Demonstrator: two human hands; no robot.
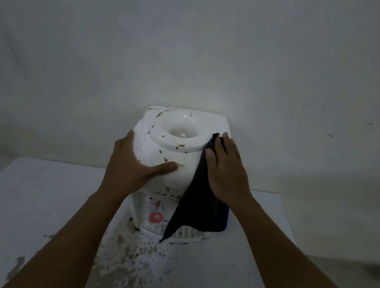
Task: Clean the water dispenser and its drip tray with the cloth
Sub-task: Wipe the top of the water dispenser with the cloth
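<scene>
Standing on a white bench (pixel 50 190) close against a pale wall (pixel 175 41), the white water dispenser (pixel 174 154) is seen from above, with its round bottle socket (pixel 181 130) open on top. Dark and brownish spots are scattered over its top and its front shoulder. A dark cloth (pixel 196 203) lies over the right front corner of the dispenser and hangs down its front, so that its lower corner reaches the white drip tray (pixel 183 233) at the foot of the machine and covers a part of it. The right hand (pixel 227 170) lies flat on this cloth, fingers stretched and kept close together, and presses it against the right side of the dispenser near the socket rim. The left hand (pixel 136 167) is spread wide on the left front corner of the top, the thumb pointing to the right along the front edge, the fingers going over the left side. Below the cloth edge a red round tap (pixel 156 217) shows on the front. The bench in front of the tray is covered with many brownish splashes (pixel 126 264).
</scene>
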